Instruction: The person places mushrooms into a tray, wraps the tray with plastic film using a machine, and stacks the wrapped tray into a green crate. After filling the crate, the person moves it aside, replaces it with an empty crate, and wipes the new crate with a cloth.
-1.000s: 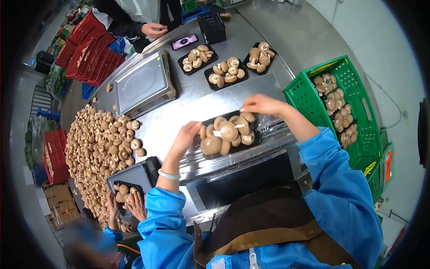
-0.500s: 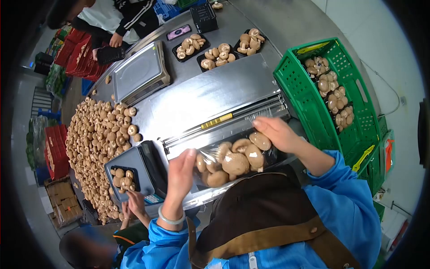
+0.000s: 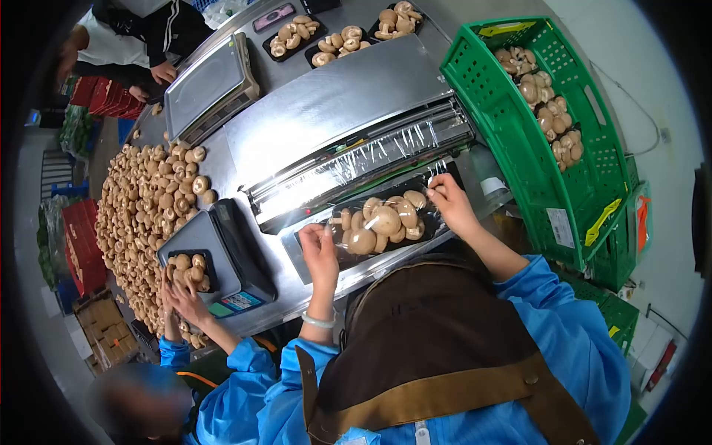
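Currently, my left fingers [image 3: 324,236] and right fingers [image 3: 443,190] clamp film [image 3: 380,222] at both tray ends; wrapping appears incomplete. Green crate [image 3: 487,119]: packs [image 3: 553,119] loaded. Counter [image 3: 216,159]: three filled trays [image 3: 294,35] [image 3: 341,46] [image 3: 397,21], apparently unwrapped.

A pale wall [image 3: 627,52] rises beyond the steel table [image 3: 297,111]

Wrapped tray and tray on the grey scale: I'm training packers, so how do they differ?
The wrapped tray has clear film over it; the scale tray shows none. The wrapped tray lies between the left hand and right hand; a co-worker's hands are at the scale tray. Both are black and hold brown mushrooms.
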A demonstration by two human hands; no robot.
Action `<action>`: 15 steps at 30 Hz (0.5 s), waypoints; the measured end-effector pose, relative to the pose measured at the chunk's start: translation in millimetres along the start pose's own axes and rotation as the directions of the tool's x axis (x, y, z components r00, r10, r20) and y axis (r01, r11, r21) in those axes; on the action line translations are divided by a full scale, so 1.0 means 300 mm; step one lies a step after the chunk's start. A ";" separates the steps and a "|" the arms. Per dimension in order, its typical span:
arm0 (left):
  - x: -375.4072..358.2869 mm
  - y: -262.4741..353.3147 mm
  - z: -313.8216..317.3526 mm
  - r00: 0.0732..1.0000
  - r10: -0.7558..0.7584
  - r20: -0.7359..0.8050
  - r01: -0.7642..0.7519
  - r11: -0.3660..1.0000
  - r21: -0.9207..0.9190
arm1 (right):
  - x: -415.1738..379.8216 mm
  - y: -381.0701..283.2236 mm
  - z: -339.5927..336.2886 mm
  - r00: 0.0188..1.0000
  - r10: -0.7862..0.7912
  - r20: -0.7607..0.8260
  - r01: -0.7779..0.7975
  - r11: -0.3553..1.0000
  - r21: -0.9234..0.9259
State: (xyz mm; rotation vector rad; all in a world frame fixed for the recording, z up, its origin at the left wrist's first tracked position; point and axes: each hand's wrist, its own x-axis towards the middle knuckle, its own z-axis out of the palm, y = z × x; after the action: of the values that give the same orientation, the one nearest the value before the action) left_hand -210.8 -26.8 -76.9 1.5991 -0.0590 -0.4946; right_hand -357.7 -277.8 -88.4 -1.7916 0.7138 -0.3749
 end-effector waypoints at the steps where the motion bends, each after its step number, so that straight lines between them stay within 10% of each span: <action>1: -0.005 0.025 -0.006 1.000 0.012 -0.018 -0.013 1.000 -0.006 | -0.017 -0.028 -0.019 0.993 0.115 -0.011 -0.111 0.977 0.181; 5: -0.001 0.076 -0.052 0.968 0.251 -0.003 -0.236 0.915 0.328 | -0.190 -0.198 -0.243 0.912 0.404 -0.071 -0.315 0.799 0.512; 11: 0.063 -0.016 0.097 0.742 0.325 0.586 -0.631 0.045 0.774 | -0.359 0.271 -0.108 0.769 0.206 -0.605 -0.258 0.966 0.001; 15: 0.099 0.016 0.303 0.545 0.320 0.775 -0.834 0.299 0.463 | -0.328 0.282 0.162 0.683 0.310 -0.661 -0.135 0.943 0.303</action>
State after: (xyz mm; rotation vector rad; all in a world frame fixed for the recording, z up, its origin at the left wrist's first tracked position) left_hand -214.4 -122.4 -81.1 2.0705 -1.5725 -0.2686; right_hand -429.1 -196.0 -174.6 -1.2812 1.3548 -0.9649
